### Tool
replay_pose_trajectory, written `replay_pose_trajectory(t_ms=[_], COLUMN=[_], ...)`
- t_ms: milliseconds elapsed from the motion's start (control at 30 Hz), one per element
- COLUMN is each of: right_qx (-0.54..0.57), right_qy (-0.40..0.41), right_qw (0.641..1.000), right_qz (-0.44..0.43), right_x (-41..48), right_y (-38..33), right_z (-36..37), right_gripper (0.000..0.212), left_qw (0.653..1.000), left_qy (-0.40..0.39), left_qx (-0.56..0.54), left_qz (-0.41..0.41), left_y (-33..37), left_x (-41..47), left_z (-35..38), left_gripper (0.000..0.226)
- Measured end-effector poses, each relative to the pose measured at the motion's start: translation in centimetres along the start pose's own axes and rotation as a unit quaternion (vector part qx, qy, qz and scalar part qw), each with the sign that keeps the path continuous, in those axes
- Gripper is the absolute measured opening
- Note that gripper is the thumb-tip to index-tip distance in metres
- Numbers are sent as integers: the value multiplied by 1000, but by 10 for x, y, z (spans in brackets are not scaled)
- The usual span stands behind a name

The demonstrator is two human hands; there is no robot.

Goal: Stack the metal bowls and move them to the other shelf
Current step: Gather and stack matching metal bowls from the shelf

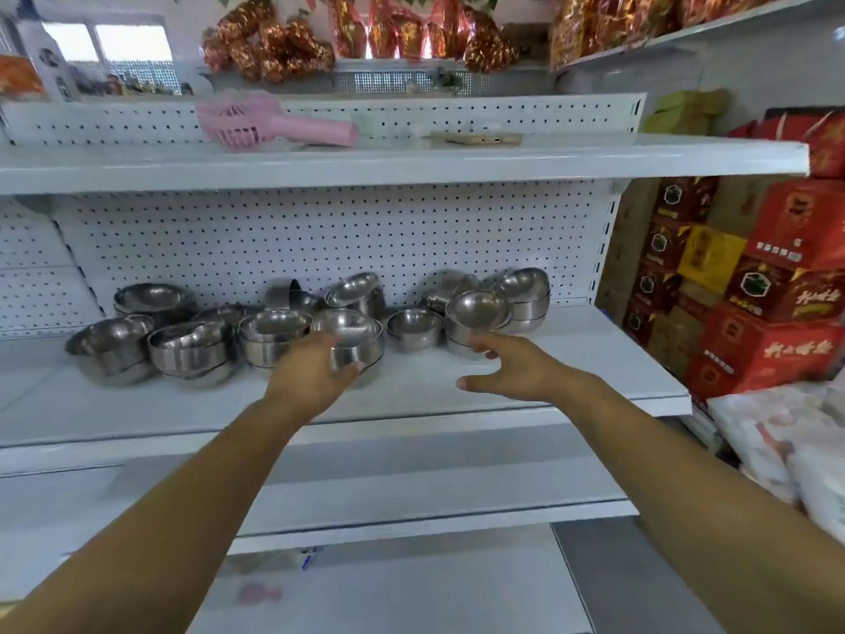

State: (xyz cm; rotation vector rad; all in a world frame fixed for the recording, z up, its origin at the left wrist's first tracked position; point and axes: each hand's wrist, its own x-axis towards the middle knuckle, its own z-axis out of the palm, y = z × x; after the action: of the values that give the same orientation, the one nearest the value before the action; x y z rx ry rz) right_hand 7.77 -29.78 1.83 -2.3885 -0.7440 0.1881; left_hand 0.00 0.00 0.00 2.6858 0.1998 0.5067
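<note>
A white metal shelf unit with a pegboard back point(320, 235) fills the view, and its middle shelf point(571, 359) carries a loose row of metal bowls point(192, 345), most nested two or three deep, some tipped against the back panel. The upper shelf point(411, 162) holds a pink plastic scoop point(274, 123) lying on its side and a flat tan object point(475, 139) too blurred to identify; the shelf below the bowls point(411, 491) shows only bare white board. To the right of the unit stand stacked red cartons point(772, 286), and foil-wrapped red and gold packets point(274, 43) sit on the top level. Near the centre, a short stack of bowls point(352, 340) stands at the front of the row, and the left hand point(315, 372) wraps around its near side, thumb and fingers pressed against the steel wall. Just right of it a single bowl point(414, 329) stands alone. Further right, another stack topped by a tilted bowl point(478, 311) sits in front of a taller pile point(526, 292); the right hand point(507, 368) is spread beside its base, fingertips point(480, 350) at the lowest bowl, thumb held apart and gripping nothing.
</note>
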Motion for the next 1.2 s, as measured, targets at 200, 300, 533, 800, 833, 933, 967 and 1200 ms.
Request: replay_pose_trajectory(t_ms=[200,300,533,800,833,933,967,1200], right_qx=[-10,-21,-94,-151,-142,-120,-116,-115], right_qy=[77,113,120,118,129,159,166,157], right_qw=[997,993,981,969,968,963,961,958], right_qz=[-5,-35,-118,-153,-161,-182,-187,-210], right_x=[45,70,124,151,151,153,154,157], right_y=[41,68,100,125,125,128,129,137], right_z=[3,6,7,19,20,24,24,25], right_gripper=[53,40,34,33,31,26,25,16], left_qw=[996,992,988,981,982,981,979,971], left_qy=[59,112,103,94,101,123,130,161], left_qx=[68,58,94,143,133,99,85,-26], left_qz=[2,-20,-72,-87,-86,-116,-131,-175], left_y=[4,0,5,21,23,26,27,29], left_x=[28,39,64,69,70,72,73,75], left_z=[32,52,84,94,94,97,97,96], left_gripper=[35,32,28,37,43,48,42,3])
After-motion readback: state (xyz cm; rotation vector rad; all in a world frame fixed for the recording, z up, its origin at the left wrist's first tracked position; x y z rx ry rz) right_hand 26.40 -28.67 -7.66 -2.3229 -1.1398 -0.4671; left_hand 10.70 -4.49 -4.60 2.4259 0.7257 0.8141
